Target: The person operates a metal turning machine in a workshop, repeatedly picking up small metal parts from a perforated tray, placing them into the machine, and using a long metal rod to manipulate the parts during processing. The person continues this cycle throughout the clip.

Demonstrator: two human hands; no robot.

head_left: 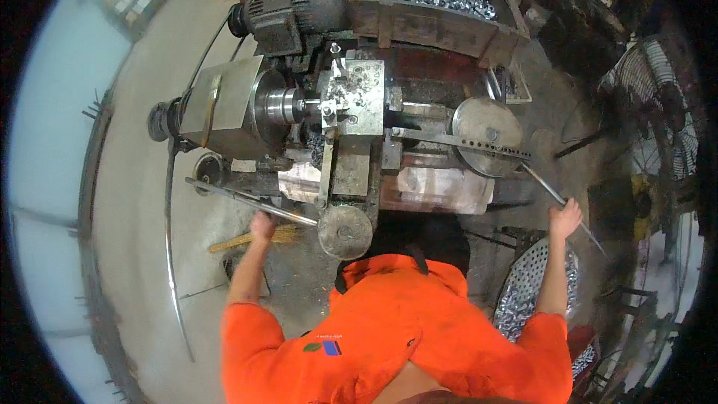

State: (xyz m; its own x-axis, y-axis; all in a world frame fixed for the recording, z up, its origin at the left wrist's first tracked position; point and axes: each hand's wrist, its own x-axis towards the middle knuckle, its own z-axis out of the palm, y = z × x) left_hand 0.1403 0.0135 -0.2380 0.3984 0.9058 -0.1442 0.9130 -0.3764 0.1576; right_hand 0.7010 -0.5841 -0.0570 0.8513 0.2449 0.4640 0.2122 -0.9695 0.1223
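A small lathe stands in front of me, with its round chuck (280, 106) at the left and a tool block (357, 97) in the middle. My right hand (565, 218) is wrapped round a long metal lever (544, 184), which runs from a large round disc (490, 131) with a perforated bar across it. Closed, my left hand (262, 226) is just below another metal rod (250, 200) that leads to a smaller round disc (345, 232). Whether its curled fingers hold anything is hidden. Dark metal chips lie on the tool block.
Behind the lathe are a motor (299, 7) and a wooden bin (441, 24) of small shiny metal parts. A perforated basket (527, 265) of similar parts stands below my right arm. A broom (254, 238) lies near my left hand. A fan (651, 86) is at far right.
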